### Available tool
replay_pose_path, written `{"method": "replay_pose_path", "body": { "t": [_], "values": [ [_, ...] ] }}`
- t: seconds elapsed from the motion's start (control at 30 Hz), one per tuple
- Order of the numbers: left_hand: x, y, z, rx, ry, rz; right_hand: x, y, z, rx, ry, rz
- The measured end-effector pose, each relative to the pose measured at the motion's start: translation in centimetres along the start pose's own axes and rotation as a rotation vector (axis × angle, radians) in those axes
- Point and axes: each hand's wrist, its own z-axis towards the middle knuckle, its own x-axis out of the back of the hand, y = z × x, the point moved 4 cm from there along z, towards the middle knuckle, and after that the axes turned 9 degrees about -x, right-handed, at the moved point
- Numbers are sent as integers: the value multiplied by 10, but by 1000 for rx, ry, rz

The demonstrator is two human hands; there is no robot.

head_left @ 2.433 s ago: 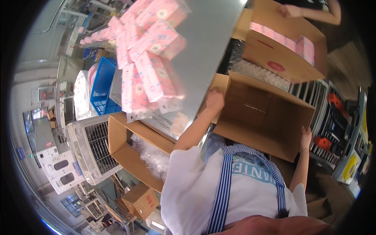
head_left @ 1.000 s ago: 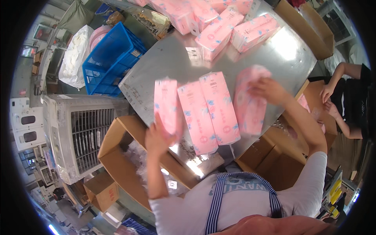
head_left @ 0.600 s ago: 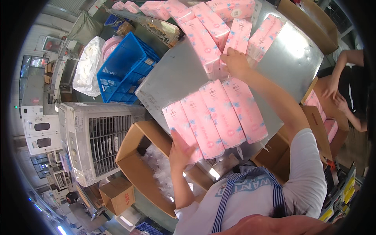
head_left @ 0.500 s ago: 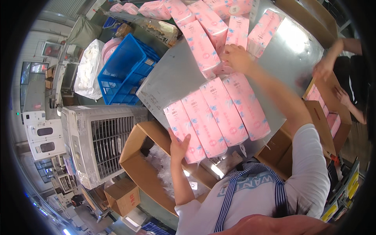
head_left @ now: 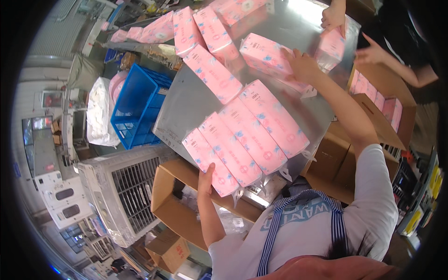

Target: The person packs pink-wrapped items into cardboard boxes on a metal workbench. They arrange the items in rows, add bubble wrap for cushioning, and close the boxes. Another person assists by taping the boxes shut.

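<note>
Head view, looking down on a metal table (head_left: 191,105). Far left: white machine housing (head_left: 56,186), then a grey ventilated unit (head_left: 126,191) with slatted grille. Beyond it, a blue plastic crate (head_left: 137,109) beside a white bag (head_left: 100,112).

Near the table's left edge: open cardboard box (head_left: 175,205) with clear plastic inside. Left hand (head_left: 206,176) comes up from below, fingers cupped under the near end of the leftmost pink pack (head_left: 210,162); thumb side pressed to it, holding it at the table's near edge.

Four pink packs lie side by side in a row, touching, slanted from near-left to far-right: the held pack, then two more, then the rightmost (head_left: 273,116).

Further across, a loose pink pack (head_left: 212,72) lies alone; more packs stacked at the far edge (head_left: 186,28).

Right hand (head_left: 303,65), arm stretched, rests flat with fingers spread on a pink pack (head_left: 266,56) at the far side of the table.

Far right: another person's hands (head_left: 333,18) grip a pink pack (head_left: 330,46) above a cardboard box (head_left: 378,116) part-filled with pink packs.
</note>
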Motion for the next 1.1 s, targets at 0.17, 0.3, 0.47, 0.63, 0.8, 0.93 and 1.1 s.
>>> {"method": "replay_pose_path", "body": {
  "t": [0.17,0.3,0.47,0.63,0.8,0.93,1.1],
  "values": [
    [14,-15,0,26,15,-79,-22,18,-48,14,-268,75],
    [13,-30,10,69,-116,-179,-56,43,-82,62,-711,1028],
    [-5,-39,1,96,-215,-322,-102,67,-113,-385,-1071,1460],
    [-39,1,-32,259,-235,-344,2,63,-203,-329,-1010,1566],
    [-100,28,-82,464,-400,-353,25,136,-269,-338,-1068,1298],
    [-187,5,-90,692,-614,-252,19,231,-363,-617,-975,1611],
    [-320,-36,-86,909,-850,-36,-17,333,-494,-1036,-835,1959]
  ]
}}
